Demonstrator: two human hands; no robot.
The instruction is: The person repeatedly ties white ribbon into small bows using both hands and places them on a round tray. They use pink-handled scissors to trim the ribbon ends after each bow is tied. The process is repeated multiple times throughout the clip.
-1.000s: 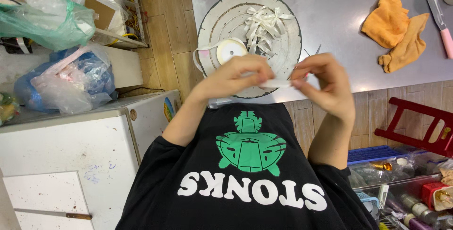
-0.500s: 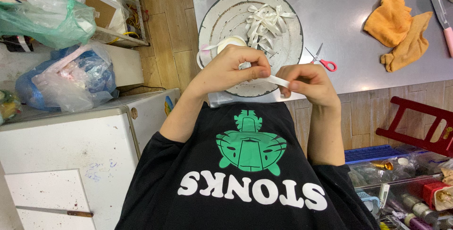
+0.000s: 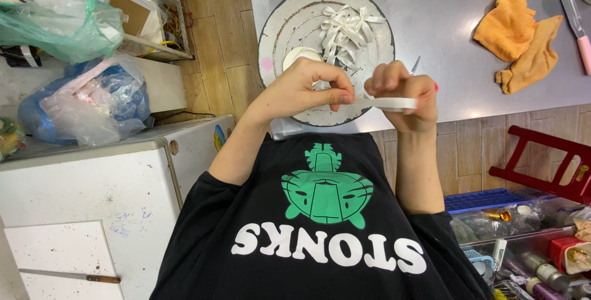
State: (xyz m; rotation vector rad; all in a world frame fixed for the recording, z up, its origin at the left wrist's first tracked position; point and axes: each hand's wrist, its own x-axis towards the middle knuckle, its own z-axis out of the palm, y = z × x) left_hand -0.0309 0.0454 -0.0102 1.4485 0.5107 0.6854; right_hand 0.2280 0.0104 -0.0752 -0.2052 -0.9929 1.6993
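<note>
**Ribbon held between two hands over the plate**

A short white ribbon [image 3: 386, 102] stretches flat between both hands, held above the near rim of a round white plate [image 3: 280, 26]. The left hand [image 3: 305, 88] pinches one end between thumb and forefinger, its other fingers curled in. The right hand [image 3: 403, 94] is closed around the other end, knuckles up, with the strip running under its fingers.

On the plate lies a pile of white ribbon bows [image 3: 346, 29], and beside them a roll of ribbon [image 3: 297, 57], partly hidden behind the left hand. A metal tip, perhaps of scissors [image 3: 416, 64], shows just past the right hand.

The plate sits on a grey steel bench [image 3: 449, 23]. Farther right on it lie two orange cloths [image 3: 520, 38] and a knife [image 3: 572, 14] with a pink handle.

Left of the bench stand plastic bags [image 3: 80, 100] above a white cabinet [image 3: 92, 214]; a red stool [image 3: 551, 164] and bins of small items sit at the lower right.
</note>
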